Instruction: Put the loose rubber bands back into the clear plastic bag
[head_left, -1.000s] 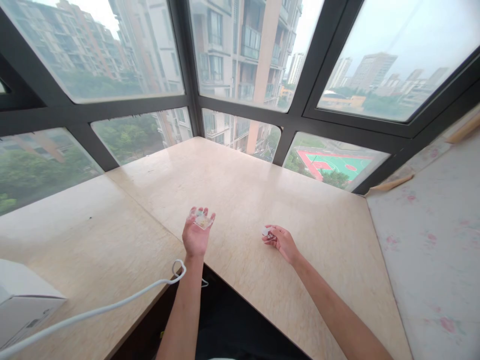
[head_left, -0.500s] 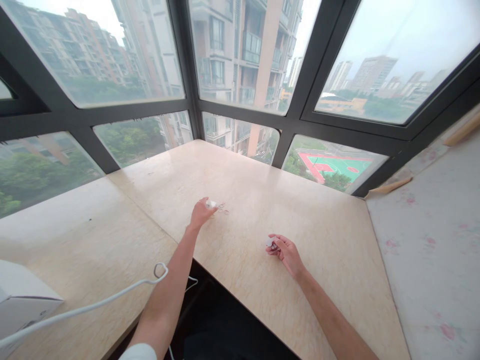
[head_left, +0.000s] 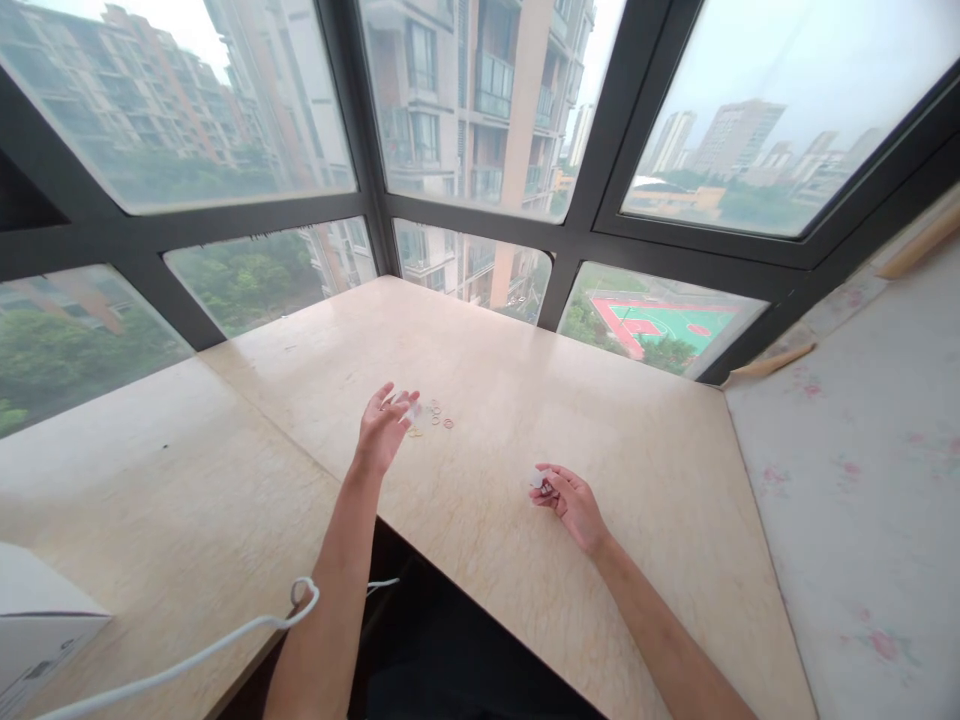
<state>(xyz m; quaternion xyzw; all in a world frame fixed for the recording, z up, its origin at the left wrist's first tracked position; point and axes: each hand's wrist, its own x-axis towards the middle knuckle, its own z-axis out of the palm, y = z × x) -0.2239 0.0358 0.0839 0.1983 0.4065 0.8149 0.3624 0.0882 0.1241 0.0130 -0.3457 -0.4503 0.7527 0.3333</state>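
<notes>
My left hand is over the far middle of the counter, its fingers around a small, pale, see-through piece that could be thin plastic. Just beside and below it, several small thin rings, reddish, yellowish and grey, lie loose on the surface; whether they are rubber bands or something harder I cannot tell. Nearer and to the right, my right hand is closed, pinching a small white object with dark and shiny parts between thumb and fingers. Its exact kind is too small to make out.
The beige marbled counter runs to dark-framed windows. A white box stands at the lower left, with a white cable looping near my left forearm. The counter's front edge drops to a dark gap. A flowered wall borders the right.
My left hand has drawn back a little to the left and turned, its fingers raised, baring more of the rings. My right hand keeps its hold. The view has shifted slightly.
</notes>
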